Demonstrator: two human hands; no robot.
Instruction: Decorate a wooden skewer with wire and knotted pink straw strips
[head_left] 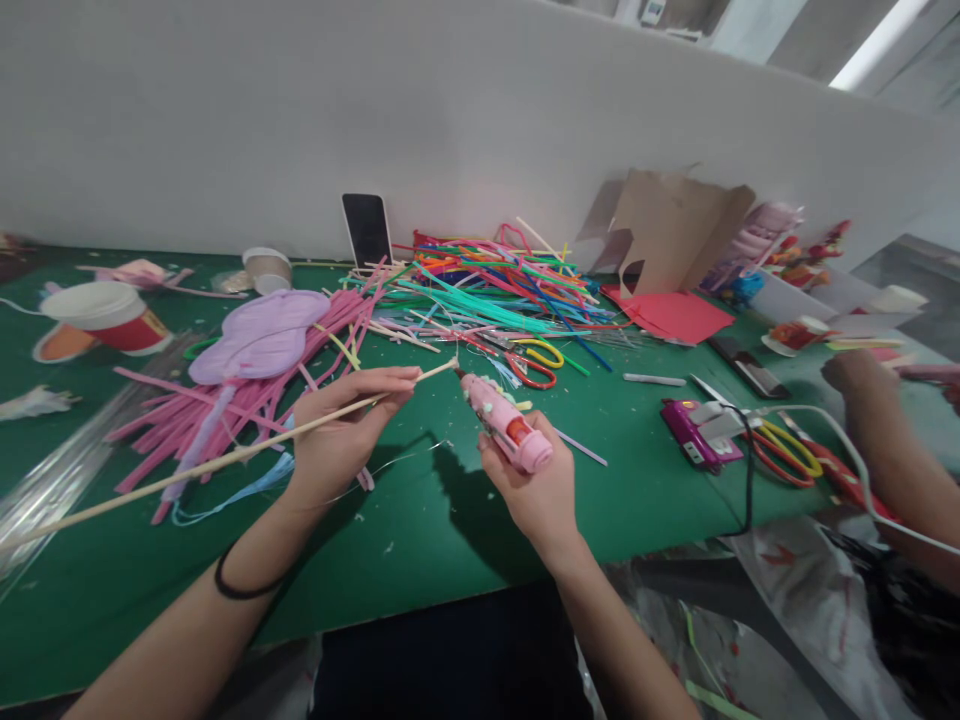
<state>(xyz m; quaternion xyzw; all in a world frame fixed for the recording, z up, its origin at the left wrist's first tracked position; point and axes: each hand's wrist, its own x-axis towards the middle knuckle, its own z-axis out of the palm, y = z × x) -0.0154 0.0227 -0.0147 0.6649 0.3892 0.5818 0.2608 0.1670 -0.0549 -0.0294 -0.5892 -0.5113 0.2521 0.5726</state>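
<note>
My left hand (341, 430) is closed on a long thin wooden stick (247, 452), pinched near its far end. The stick slants from the lower left up to the middle of the view. My right hand (534, 490) is wrapped round a pink glue gun (499, 415). Its dark nozzle meets or almost meets the stick's tip; I cannot tell whether they touch. A fine, clear strand hangs below my left hand. Left of that hand lies a lilac butterfly-shaped fan (262, 335) with a light blue tassel (251, 490), on pink pipe cleaners (161, 425).
Coloured pipe cleaners (487, 285) and scissors (536, 362) lie at the back, near a leaning phone (367, 230). Paper cups (112, 315) stand left. A purple power bank (694, 437) with cables, more scissors (787, 450) and another person's arm (892, 450) are on the right.
</note>
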